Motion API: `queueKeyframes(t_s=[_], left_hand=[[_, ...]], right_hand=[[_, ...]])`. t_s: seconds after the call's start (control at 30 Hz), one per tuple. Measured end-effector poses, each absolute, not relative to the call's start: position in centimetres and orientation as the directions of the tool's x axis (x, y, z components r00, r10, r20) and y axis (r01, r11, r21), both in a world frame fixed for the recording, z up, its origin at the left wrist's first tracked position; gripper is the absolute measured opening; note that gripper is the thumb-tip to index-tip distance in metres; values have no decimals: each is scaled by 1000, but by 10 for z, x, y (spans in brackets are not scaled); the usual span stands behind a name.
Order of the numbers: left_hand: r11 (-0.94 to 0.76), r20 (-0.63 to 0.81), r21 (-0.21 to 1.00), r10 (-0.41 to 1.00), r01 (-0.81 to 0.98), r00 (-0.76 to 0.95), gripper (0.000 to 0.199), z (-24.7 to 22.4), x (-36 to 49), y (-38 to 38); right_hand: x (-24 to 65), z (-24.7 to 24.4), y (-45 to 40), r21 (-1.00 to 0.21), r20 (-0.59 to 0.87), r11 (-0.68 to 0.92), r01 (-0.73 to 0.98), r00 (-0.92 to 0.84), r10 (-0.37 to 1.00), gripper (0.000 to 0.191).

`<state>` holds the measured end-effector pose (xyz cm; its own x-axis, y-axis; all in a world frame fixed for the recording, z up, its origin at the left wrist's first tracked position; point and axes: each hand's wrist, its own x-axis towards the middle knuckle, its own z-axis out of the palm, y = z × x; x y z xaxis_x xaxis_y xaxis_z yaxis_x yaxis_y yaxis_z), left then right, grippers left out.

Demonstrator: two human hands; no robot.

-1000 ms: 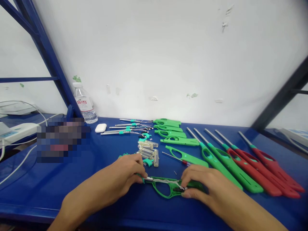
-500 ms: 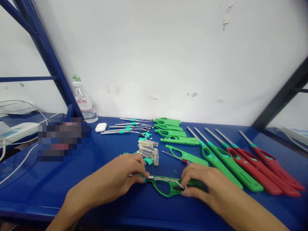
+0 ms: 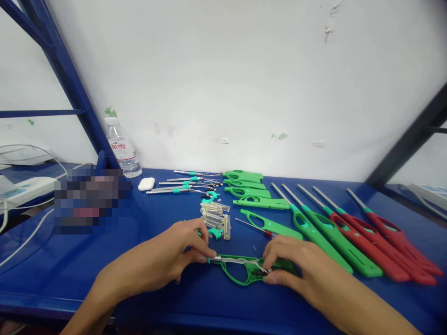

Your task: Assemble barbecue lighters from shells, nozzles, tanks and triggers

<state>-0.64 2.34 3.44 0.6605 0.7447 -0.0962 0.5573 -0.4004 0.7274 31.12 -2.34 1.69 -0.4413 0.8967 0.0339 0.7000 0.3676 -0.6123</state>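
Observation:
A green lighter casing half (image 3: 248, 279) lies on the blue table, its inside facing up. My left hand (image 3: 174, 256) is closed at its narrow end, thumb and fingers pinching the metal lighter tube (image 3: 216, 258) by its teal collar. White wires (image 3: 240, 261) run along the casing from the tube to a black igniter (image 3: 257, 273). With thumb and fingertips, my right hand (image 3: 302, 263) pinches the igniter's end and wires inside the casing, covering part of the handle. Behind it lies a screwdriver (image 3: 253, 225) with a red handle, near a small screw (image 3: 254, 248).
Clear fuel tanks (image 3: 216, 218) and teal triggers (image 3: 215, 233) are piled behind my left hand. Further back lie several tubes with wires (image 3: 174, 190) and green casing halves (image 3: 260, 203). Assembled green lighters (image 3: 342, 242) and red lighters (image 3: 380, 246) lie right. A water bottle (image 3: 124, 151) stands back left.
My left hand has shifted slightly left along the tube, and its fingers have moved a little, showing more of the collar. My right hand stays at the igniter.

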Motion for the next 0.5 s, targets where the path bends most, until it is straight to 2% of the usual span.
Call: queueKeyframes(t_s=[0.2, 0.5], left_hand=[[-400, -110, 702, 756, 590, 645, 24, 39, -2, 23], [-478, -46, 618, 770, 624, 636, 20, 40, 1, 22]], right_hand=[[311, 18, -23, -622, 19, 355, 698, -440, 898, 8], [310, 19, -23, -619, 31, 366, 695, -444, 896, 9]])
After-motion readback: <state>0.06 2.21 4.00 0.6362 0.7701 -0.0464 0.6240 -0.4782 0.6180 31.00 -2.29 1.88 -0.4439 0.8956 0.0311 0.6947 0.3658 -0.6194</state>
